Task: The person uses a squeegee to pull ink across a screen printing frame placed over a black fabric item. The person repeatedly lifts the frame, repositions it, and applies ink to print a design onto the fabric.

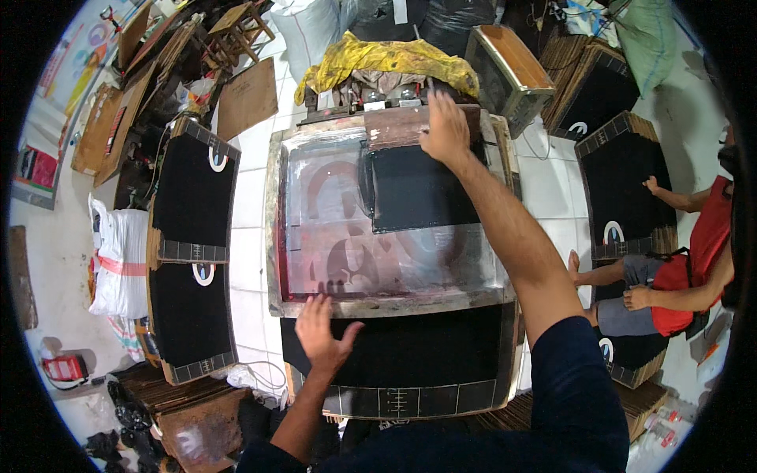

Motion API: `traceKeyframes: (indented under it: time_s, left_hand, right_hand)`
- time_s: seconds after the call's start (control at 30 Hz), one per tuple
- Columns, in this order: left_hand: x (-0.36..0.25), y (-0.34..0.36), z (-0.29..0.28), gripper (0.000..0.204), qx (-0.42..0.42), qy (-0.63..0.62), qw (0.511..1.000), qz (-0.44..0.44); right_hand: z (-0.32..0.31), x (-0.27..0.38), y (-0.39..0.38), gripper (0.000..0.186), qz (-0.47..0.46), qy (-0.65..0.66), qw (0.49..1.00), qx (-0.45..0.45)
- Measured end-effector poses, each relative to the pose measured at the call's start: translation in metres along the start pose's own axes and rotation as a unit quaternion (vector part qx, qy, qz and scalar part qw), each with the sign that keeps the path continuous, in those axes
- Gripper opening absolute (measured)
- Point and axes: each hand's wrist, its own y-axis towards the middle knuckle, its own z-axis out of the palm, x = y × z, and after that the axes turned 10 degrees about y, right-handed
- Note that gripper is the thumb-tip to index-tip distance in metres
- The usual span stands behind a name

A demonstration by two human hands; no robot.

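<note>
The spread left hand (322, 333) is by the near edge of the screen frame (394, 305), the right hand (447, 135), grip unclear, by its far edge; side boards (189, 189) look done, the black board (418, 347) underneath maybe not

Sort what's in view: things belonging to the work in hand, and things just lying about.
Seemingly in use:
- framed screen, near edge by the left hand
- brown board, by the right hand
- black panel, showing below the frame

Seemingly just lying about:
- yellow cloth
- wooden stool
- green sack
</note>
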Motion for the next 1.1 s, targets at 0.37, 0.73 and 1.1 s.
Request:
traceKeyframes:
  time_s: [0.37, 0.73, 1.1]
  left_hand:
    - [-0.001, -0.007, 0.053, 0.100, 0.001, 0.065, 0.997, 0.038]
    - [0.000, -0.005, 0.052, 0.095, 0.021, 0.074, 0.996, 0.041]
    - [0.004, -0.008, 0.056, 0.099, 0.013, 0.075, 0.996, 0.042]
  right_hand:
    - [-0.017, -0.001, 0.013, 0.038, 0.040, -0.009, 0.947, 0.318]
    - [-0.020, 0.015, -0.034, 0.028, 0.006, -0.059, 0.961, 0.271]
    - [-0.021, 0.012, -0.029, 0.034, 0.015, 0.022, 0.980, 0.196]
